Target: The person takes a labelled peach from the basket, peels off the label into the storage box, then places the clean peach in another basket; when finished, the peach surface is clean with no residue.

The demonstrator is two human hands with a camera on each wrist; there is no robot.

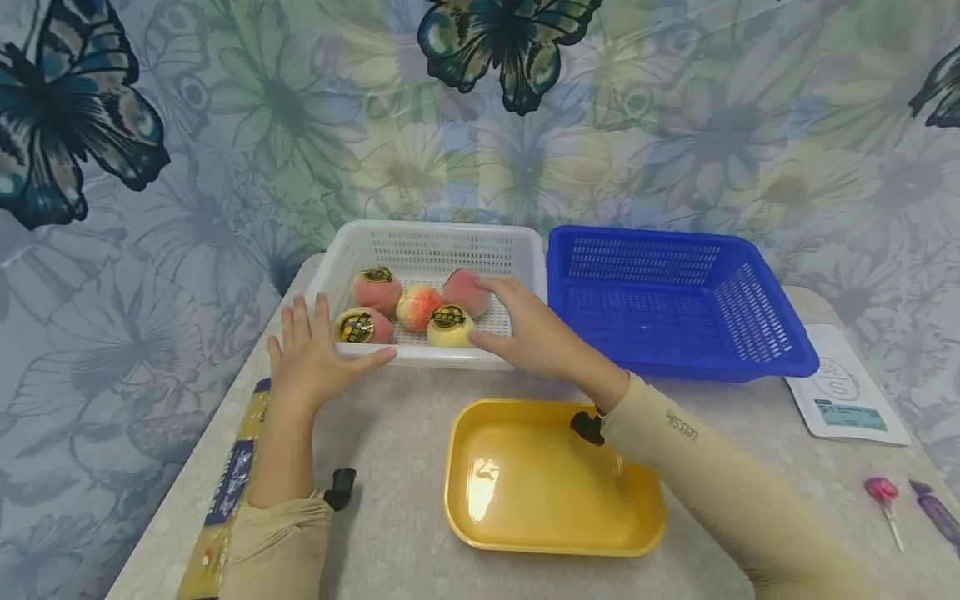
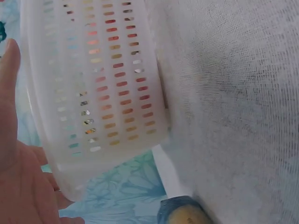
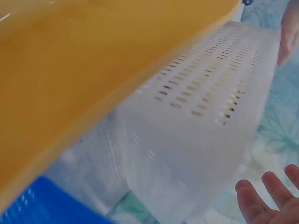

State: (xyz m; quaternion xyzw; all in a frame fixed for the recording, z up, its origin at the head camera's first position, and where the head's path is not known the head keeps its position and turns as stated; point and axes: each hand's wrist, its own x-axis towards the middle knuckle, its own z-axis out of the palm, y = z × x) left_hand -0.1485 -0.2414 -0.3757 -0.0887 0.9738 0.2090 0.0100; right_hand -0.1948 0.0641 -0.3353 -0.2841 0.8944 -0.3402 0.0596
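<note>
A white basket stands at the back of the table with several peaches in it. My left hand is at its front left corner, fingers spread and thumb along the front rim. My right hand reaches over the front right rim, fingers and thumb apart. Its fingertips are beside a pink peach, and the thumb is close to a pale yellow peach with a black label. A red-and-yellow peach and two labelled pink peaches lie further left. The right wrist view shows the fingers extended beside the basket.
To the right of the white basket is a blue basket. A yellow tray lies in front, under my right wrist. A long yellow packet runs along the left edge. At the right are a white pouch, a lollipop and a purple-wrapped candy.
</note>
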